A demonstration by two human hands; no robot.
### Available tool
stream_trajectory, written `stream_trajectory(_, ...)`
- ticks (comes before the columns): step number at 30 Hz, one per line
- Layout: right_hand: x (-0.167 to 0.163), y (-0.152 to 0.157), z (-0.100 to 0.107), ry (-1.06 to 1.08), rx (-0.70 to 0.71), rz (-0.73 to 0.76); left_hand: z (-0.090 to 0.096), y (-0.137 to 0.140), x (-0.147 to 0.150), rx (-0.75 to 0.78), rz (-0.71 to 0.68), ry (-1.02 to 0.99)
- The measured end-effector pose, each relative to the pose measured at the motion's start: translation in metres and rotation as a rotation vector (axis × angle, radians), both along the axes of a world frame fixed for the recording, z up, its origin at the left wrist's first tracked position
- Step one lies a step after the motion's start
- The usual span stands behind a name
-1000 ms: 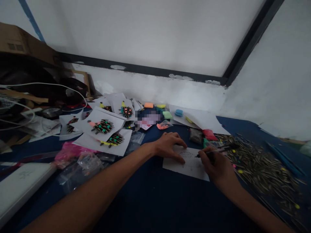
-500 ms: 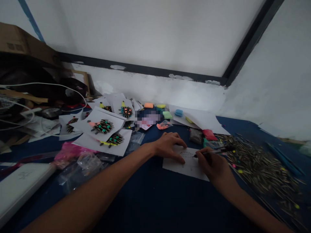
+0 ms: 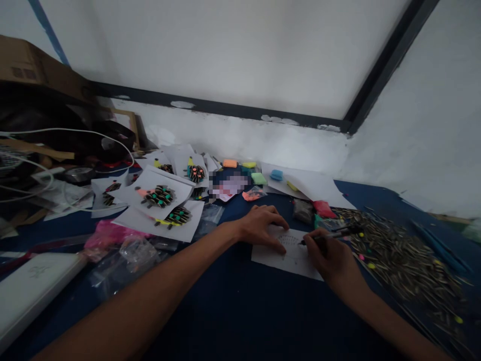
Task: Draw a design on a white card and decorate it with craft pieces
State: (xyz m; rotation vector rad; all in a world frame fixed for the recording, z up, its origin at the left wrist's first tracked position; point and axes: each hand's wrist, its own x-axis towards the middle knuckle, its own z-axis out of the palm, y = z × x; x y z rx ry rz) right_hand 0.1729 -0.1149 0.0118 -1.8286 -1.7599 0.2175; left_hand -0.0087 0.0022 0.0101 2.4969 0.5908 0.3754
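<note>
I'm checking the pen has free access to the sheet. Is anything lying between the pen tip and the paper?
Nothing visible: the right hand holds the pen, tip at the paper; the left hand presses the sheet beside it.

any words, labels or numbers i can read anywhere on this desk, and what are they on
No text can be read anywhere.
Small white paper under the left hand and the pen in the right hand: a patch of tiny dots or marks, too small to read.
Card at the back of the table: pixelated, unreadable.
White flat box at the left: a faint mark, too dim to make out.
</note>
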Motion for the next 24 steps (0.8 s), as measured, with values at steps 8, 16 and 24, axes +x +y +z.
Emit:
stream_trajectory(8, 0.0022, 0.0009, -0.0036, -0.006, -0.003, 0.019, 0.0027, -0.0017, -0.0002, -0.008, 0.006, 0.008)
stream_trajectory(16, -0.0009, 0.0009, 0.0004, -0.031, 0.008, -0.015, 0.0008, -0.0005, 0.0000, -0.002, 0.000, 0.007)
stream_trajectory(24, 0.0003, 0.0000, -0.0017, 0.015, -0.026, -0.001, 0.0016, -0.0014, 0.0001, -0.002, 0.003, 0.000)
